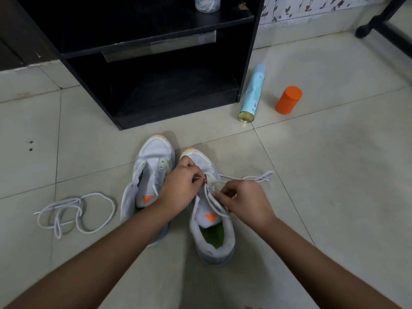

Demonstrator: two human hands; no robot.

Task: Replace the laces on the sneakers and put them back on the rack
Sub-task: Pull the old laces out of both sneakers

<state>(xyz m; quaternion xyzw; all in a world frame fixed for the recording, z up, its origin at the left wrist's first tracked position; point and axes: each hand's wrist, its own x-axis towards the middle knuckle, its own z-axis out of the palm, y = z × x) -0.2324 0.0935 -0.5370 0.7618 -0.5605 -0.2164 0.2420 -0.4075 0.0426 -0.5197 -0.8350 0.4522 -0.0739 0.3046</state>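
Two white sneakers with orange accents stand side by side on the tiled floor. The left sneaker (149, 175) has no lace in its eyelets. The right sneaker (211, 233) holds a white lace (247, 177) whose end trails to the right. My left hand (178, 188) grips the right sneaker's eyelet edge near the toe end. My right hand (245, 200) pinches a strand of the lace over the tongue. A second loose white lace (75, 210) lies coiled on the floor to the left. The black rack (156, 63) stands behind the sneakers.
A light blue spray can (252, 94) lies on its side right of the rack, with an orange cap (288, 100) beside it. A clear container (207, 4) sits on the rack's upper shelf. A black furniture leg (383, 25) is at the far right.
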